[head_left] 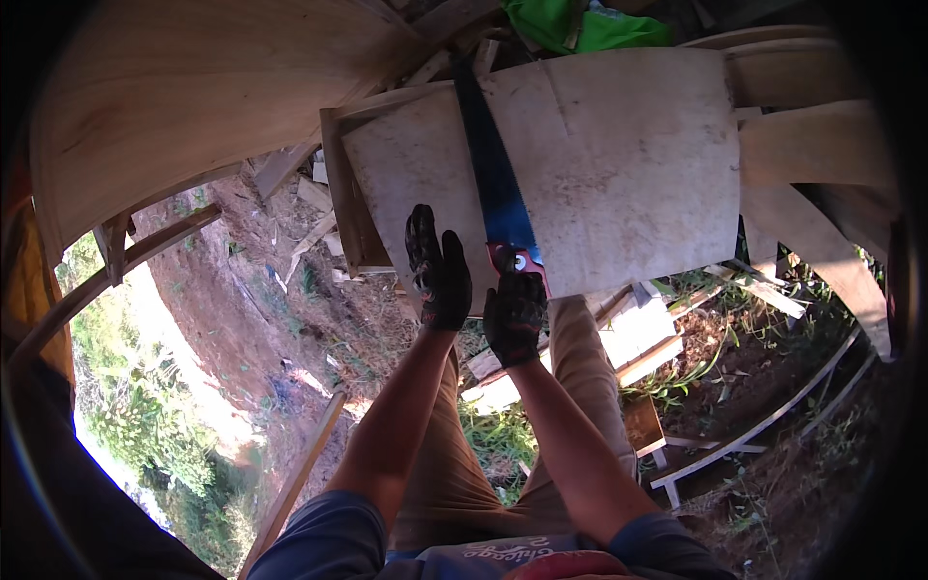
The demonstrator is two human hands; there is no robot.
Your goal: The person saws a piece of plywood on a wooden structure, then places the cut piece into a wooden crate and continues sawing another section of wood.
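Right hand: the gloved right hand [515, 309] has its fingers curled tight round the handle of the saw [498, 184].
Left hand: the gloved left hand [440, 280] is spread flat, fingers straight and thumb out, over the near left part of the board [628, 164]. I cannot tell if it pushes down hard.
Sawing: this looks like the step of cutting the board. The saw lies along a line across it, from the near edge to the far edge. I cannot tell how deep the cut goes.
Next stroke: it seems to call for a straight, steady pull or push, with the left hand holding the wood still and away from the teeth. The wood could wobble or pinch the saw.
Saw: long, thin and flat, with a dark bluish metal blade and a red handle at the near end. The blade gets narrower at the far end.
Board: a wide, thin sheet of pale wood, with brown smudges. It sits in front of the knees.
Wood frame: under the board's left side is a boxy frame [338, 184] made of plain strips.
Right planks: flat, smooth brown planks [812, 145] lie beside the board, some with curvy edges.
Green bag: a bright green, crinkly bag [599, 29] is past the far edge.
Dirt: brown, bumpy ground [222, 280] slopes off to the left.
Plants: leafy green plants [145, 425] stand beyond it in bright sun.
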